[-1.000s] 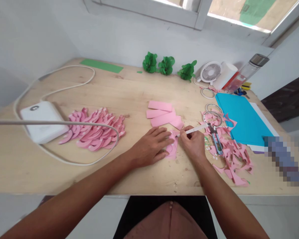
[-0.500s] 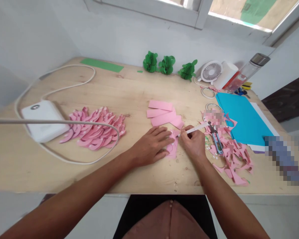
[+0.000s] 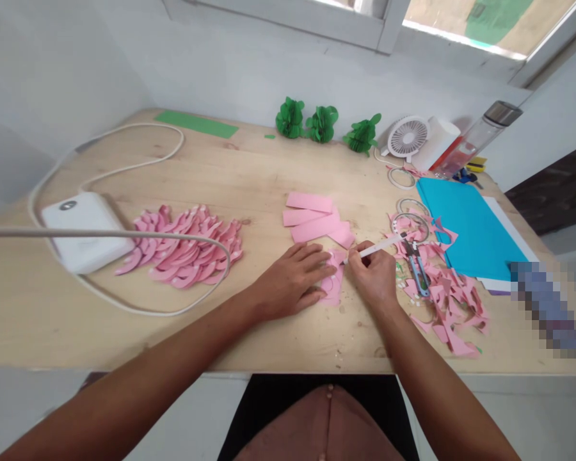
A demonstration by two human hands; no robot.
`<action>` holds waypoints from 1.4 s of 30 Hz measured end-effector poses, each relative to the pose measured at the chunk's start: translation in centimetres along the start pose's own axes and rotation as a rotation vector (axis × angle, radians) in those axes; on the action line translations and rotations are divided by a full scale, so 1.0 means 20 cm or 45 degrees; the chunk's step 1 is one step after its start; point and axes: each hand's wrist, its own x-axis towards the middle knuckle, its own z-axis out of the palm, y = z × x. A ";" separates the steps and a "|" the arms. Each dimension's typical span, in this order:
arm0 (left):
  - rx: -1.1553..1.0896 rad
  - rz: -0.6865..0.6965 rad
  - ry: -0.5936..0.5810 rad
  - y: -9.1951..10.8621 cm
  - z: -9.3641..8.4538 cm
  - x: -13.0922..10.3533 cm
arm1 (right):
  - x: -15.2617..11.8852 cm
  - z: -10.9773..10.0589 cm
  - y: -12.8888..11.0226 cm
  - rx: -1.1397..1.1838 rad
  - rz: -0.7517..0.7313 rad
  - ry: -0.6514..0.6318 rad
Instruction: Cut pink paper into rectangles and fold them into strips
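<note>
My left hand (image 3: 290, 282) lies flat with its fingers apart, over the left side of a small pink paper piece (image 3: 336, 291). Curved outlines show on that paper. My right hand (image 3: 377, 275) grips a slim white pen (image 3: 381, 244), whose tip is at the paper's upper right edge. Just beyond the left fingers, several pink paper strips (image 3: 310, 224) overlap. To the right of my right hand are a blue-handled cutting tool (image 3: 416, 272) and a heap of pink paper scraps (image 3: 454, 310).
Curved pink cutouts (image 3: 192, 250) are piled at left beside a white power bank (image 3: 86, 230) with a looping cable. Green paper ornaments (image 3: 321, 125), a small fan (image 3: 408, 137) and a bottle (image 3: 484, 137) line the back. Blue sheets (image 3: 475, 224) lie at right.
The pen tip has shifted very slightly at the paper's edge. Otherwise both hands and the paper hold the same place.
</note>
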 end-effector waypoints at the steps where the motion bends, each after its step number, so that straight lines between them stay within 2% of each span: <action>1: 0.000 0.001 0.002 0.00 0.00 0.00 | 0.00 0.00 0.00 0.004 0.000 -0.001; 42: 0.012 0.015 0.014 -0.01 0.00 0.00 | -0.01 0.00 0.01 0.025 -0.015 -0.034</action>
